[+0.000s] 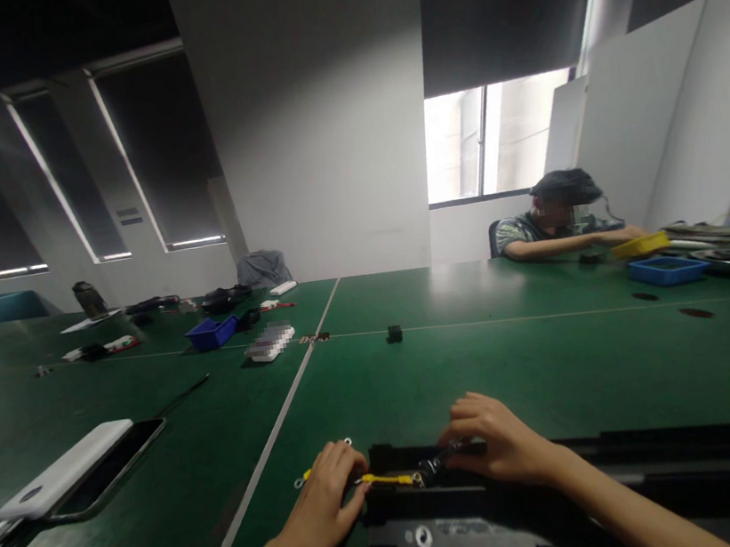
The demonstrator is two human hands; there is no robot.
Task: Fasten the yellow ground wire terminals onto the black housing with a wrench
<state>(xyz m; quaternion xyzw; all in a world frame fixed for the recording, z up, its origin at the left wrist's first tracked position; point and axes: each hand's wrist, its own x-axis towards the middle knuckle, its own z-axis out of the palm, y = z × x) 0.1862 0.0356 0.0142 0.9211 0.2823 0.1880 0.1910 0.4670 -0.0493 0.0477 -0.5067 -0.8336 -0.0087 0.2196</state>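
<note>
- The left hand (327, 498) is nearly closed, thumb and fingers pinching a yellow lead (389, 479) toward the near edge of the green tabletop (326, 386).
- The lead runs out from between its fingertips toward the right hand, ending in a ring terminal (417, 480); more ring ends show beyond the left hand's knuckles.
- The right hand (494, 436) curls narrowly around a dark, glossy piece (440, 459), whose exposed end sits just beside that terminal; whether the two touch, I cannot tell.
- Both hands work over the left end of a long black housing (453, 535), which stretches toward the near right corner of the tabletop. A pale ring (424, 537) shows on its surface.
- Toward the left edge, a white power bank (67, 465) lies against a phone (112, 473), with dark cables at its near end.
- A small black block (395, 334) stands alone near the middle, right of a white power strip (272, 343) and a dark blue tray (211, 333).
- At the far edge, toward the right corner, a co-worker (521, 233) reaches to a yellow tray (640, 246), just behind a lighter blue tray (669, 271).
</note>
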